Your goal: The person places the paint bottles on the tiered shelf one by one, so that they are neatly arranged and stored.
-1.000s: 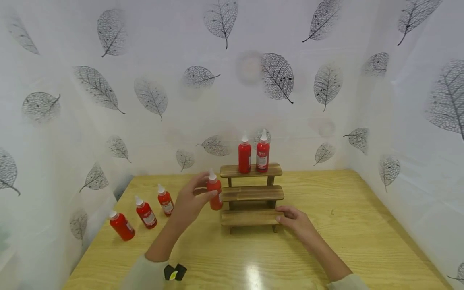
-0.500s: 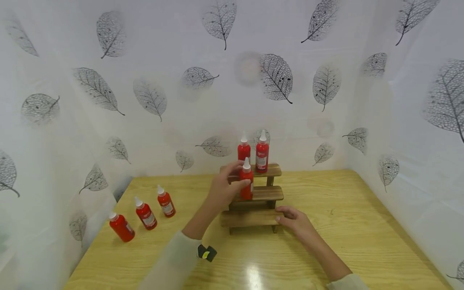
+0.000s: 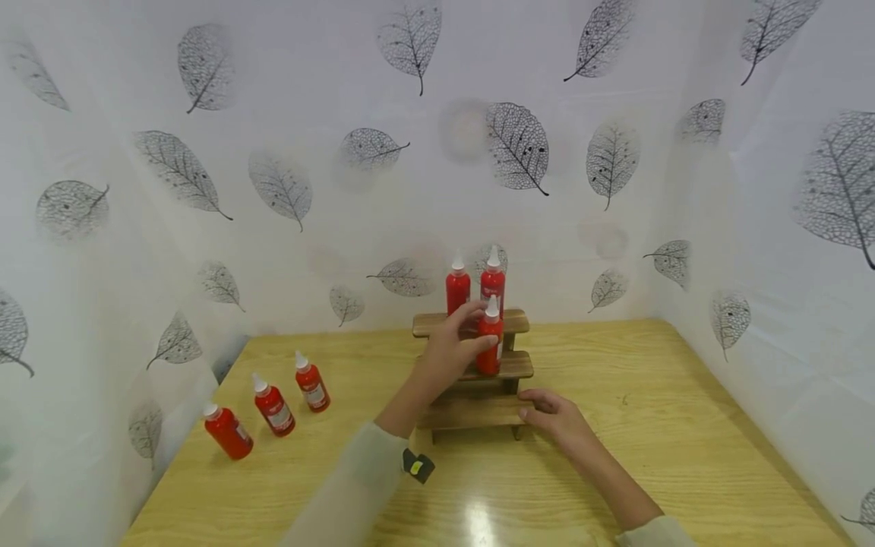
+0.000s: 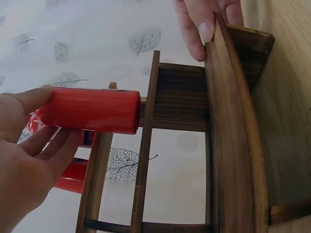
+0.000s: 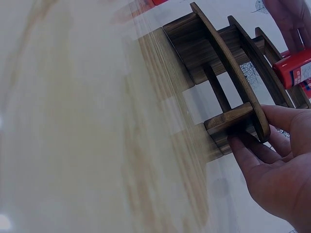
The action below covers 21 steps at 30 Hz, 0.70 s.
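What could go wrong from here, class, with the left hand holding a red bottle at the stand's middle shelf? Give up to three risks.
1. The held bottle might bump the two bottles standing just behind it on the top shelf.
2. The middle shelf is narrow, so a bottle released near its edge could tip off.
3. The right hand grips one end of the bottom shelf; a push there might shift everything.

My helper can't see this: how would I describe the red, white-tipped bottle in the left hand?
On the yellow wood-grain table is a three-tier brown wooden stand. Look over its middle tier, right of centre, for an upright red cylindrical bottle with a white pointed tip. Unlike the five other red bottles, it alone is held in a bare left hand.
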Tool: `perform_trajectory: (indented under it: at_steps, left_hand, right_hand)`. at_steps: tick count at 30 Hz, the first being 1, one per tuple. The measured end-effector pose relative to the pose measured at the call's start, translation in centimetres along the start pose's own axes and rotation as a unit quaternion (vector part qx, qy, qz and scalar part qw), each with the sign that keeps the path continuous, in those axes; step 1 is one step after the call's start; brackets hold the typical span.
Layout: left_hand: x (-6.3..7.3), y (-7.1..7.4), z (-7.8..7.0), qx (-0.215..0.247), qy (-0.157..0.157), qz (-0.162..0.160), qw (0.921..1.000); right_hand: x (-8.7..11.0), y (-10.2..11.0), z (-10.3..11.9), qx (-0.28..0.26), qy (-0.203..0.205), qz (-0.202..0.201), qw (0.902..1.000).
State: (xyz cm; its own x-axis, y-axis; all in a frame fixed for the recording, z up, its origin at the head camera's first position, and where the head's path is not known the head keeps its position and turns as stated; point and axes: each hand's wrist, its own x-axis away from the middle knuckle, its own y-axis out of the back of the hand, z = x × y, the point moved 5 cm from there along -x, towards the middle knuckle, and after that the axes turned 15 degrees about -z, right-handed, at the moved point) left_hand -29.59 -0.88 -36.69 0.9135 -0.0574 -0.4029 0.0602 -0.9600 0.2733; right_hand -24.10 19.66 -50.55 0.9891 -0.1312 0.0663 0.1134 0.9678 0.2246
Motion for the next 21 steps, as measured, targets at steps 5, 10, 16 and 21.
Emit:
perform_trajectory:
  at_steps: [5, 10, 16, 21]
  left_hand:
    - [-0.2, -0.7, 0.1, -0.002, -0.004, 0.005, 1.0]
    - [-0.3, -1.0, 0.4, -0.004, -0.011, 0.001, 0.9999]
    - [-0.1, -0.7, 0.5, 0.004, -0.013, -0.002, 0.9999]
    - [0.5, 0.6, 0.4, 0.01, -0.027, -0.016, 0.9995]
  right_hand:
    - [0.1, 0.1, 0.1, 0.002, 0.003, 0.003, 1.0]
    - [0.2, 0.1, 0.3, 0.003, 0.007, 0.005, 1.0]
    - [0.1, 0.0, 0.2, 0.005, 0.002, 0.005, 1.0]
    - [0.0, 0.0, 0.1, 0.006, 0.003, 0.002, 1.0]
